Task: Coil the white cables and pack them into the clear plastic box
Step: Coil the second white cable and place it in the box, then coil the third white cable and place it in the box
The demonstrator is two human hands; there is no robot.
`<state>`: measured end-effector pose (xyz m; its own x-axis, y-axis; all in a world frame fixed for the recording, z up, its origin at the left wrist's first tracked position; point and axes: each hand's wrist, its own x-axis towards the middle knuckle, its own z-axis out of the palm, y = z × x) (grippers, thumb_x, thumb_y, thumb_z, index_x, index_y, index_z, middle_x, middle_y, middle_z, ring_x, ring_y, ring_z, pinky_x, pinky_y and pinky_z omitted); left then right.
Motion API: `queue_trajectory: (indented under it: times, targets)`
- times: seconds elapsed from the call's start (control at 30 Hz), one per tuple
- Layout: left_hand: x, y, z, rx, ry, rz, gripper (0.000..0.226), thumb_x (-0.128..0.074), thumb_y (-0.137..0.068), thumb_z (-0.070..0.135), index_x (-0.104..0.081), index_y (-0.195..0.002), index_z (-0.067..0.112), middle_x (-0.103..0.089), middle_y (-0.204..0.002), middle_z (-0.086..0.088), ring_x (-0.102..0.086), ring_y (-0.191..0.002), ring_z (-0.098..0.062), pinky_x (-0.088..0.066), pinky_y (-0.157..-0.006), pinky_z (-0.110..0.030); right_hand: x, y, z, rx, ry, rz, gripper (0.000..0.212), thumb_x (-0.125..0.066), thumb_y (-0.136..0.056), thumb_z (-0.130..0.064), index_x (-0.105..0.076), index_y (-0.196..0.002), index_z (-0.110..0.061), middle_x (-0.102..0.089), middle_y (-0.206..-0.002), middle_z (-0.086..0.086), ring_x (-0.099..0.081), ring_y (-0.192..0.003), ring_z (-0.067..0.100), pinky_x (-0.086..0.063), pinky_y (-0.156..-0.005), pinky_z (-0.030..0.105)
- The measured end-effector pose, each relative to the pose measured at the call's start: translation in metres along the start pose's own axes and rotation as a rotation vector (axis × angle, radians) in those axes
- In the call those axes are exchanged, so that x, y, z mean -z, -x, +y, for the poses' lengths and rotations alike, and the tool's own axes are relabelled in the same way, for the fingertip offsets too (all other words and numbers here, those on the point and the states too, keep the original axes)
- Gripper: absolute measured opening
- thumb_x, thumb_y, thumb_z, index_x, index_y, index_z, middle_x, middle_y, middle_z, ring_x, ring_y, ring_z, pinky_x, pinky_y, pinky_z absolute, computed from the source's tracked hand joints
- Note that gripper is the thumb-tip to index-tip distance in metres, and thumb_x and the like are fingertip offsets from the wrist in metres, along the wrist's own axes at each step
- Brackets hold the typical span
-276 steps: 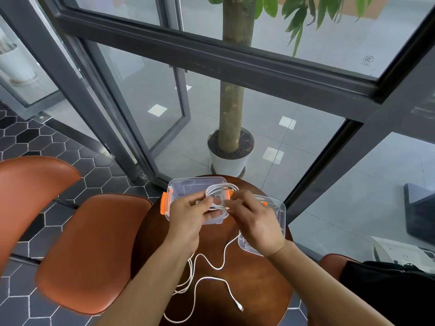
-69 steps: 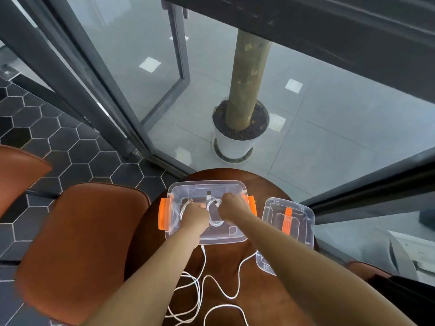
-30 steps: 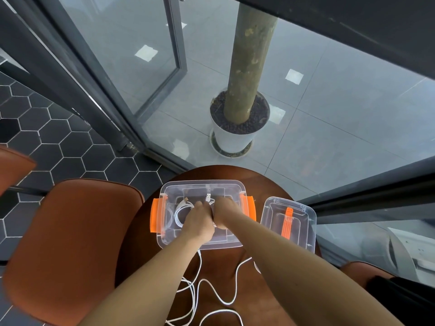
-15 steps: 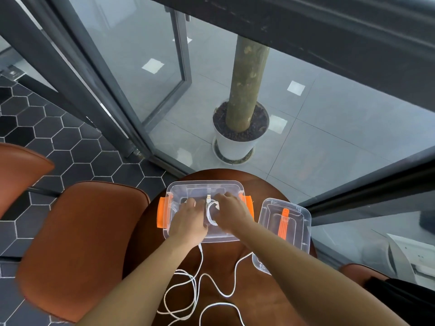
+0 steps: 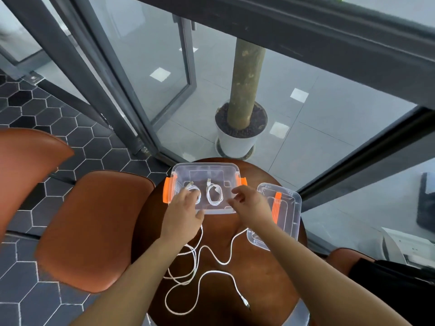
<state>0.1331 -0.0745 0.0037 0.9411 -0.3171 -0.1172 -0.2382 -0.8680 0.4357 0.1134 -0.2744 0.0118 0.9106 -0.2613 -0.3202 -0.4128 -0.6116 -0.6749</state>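
A brown leather chair point(image 5: 89, 229) fills the lower left, beside a round dark wooden table point(image 5: 266, 290) at lower centre. At the table's far edge stands the clear plastic box point(image 5: 204, 164), lidless, with orange latches point(image 5: 167, 192) at its ends. Its lid point(image 5: 288, 222) lies just to the right. The left hand point(image 5: 184, 212) reaches into the box's left part, its fingers loosely extended over one coiled cable point(image 5: 193, 189); contact cannot be told. The right hand point(image 5: 249, 203) hovers over the box's right edge, fingers loosely curled, holding nothing. Loose white cables point(image 5: 220, 262) sprawl on the table between the forearms. A second coil point(image 5: 214, 196) lies at the middle of the box.
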Motion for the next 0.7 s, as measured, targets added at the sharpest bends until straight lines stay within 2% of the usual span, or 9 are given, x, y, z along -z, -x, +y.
queue_trajectory:
  times: [0.17,0.3,0.43,0.5,0.6,0.7]
  targets:
    - [-0.008,0.051,0.007,0.079,0.092,0.047,0.037,-0.069,-0.091,0.021,-0.062,-0.126,0.013,-0.059,-0.127,-0.006,-0.055,-0.118,-0.025,-0.046,-0.096,-0.034,-0.007,0.035,0.030,-0.109,-0.029,-0.057,0.012,-0.067,-0.086,-0.035,-0.072,-0.089,-0.023,-0.073,-0.082,-0.009,-0.069,-0.076,0.013,-0.058,-0.075,0.032]
    - [-0.032,0.083,-0.001,0.179,0.096,-0.059,0.037,-0.066,-0.091,0.024,-0.062,-0.127,0.016,-0.059,-0.122,-0.003,-0.057,-0.113,-0.023,-0.049,-0.094,-0.036,-0.024,0.057,0.057,-0.185,0.036,-0.148,0.011,-0.066,-0.085,-0.031,-0.069,-0.080,-0.022,-0.073,-0.076,-0.004,-0.071,-0.070,0.020,-0.061,-0.072,0.039]
    - [-0.053,0.103,-0.016,0.299,0.095,-0.156,0.036,-0.062,-0.093,0.026,-0.063,-0.128,0.019,-0.060,-0.124,-0.002,-0.059,-0.112,-0.022,-0.048,-0.093,-0.034,-0.045,0.076,0.070,-0.258,0.112,-0.244,0.022,-0.057,-0.083,-0.026,-0.057,-0.060,-0.025,-0.064,-0.063,-0.002,-0.069,-0.067,0.026,-0.060,-0.072,0.036]
    - [-0.061,0.109,-0.023,0.314,0.101,-0.167,0.035,-0.063,-0.092,0.024,-0.065,-0.126,0.017,-0.061,-0.125,-0.003,-0.058,-0.116,-0.023,-0.047,-0.096,-0.034,-0.058,0.081,0.072,-0.297,0.120,-0.258,0.018,-0.056,-0.082,-0.026,-0.061,-0.067,-0.020,-0.065,-0.064,0.000,-0.070,-0.069,0.027,-0.058,-0.069,0.032]
    - [-0.071,0.108,-0.036,0.292,0.091,-0.187,0.035,-0.064,-0.091,0.022,-0.065,-0.125,0.015,-0.062,-0.128,-0.004,-0.054,-0.123,-0.023,-0.046,-0.101,-0.035,-0.078,0.083,0.065,-0.317,0.112,-0.238,0.008,-0.060,-0.084,-0.028,-0.065,-0.082,-0.022,-0.069,-0.082,-0.002,-0.068,-0.081,0.024,-0.044,-0.066,0.026]
    - [-0.081,0.095,-0.048,0.239,0.035,-0.204,0.034,-0.062,-0.091,0.020,-0.066,-0.124,0.014,-0.062,-0.120,-0.008,-0.056,-0.115,-0.029,-0.048,-0.096,-0.038,-0.103,0.082,0.052,-0.288,0.107,-0.233,0.015,-0.061,-0.084,-0.030,-0.070,-0.094,-0.025,-0.073,-0.096,-0.004,-0.068,-0.089,0.020,-0.052,-0.073,0.028]
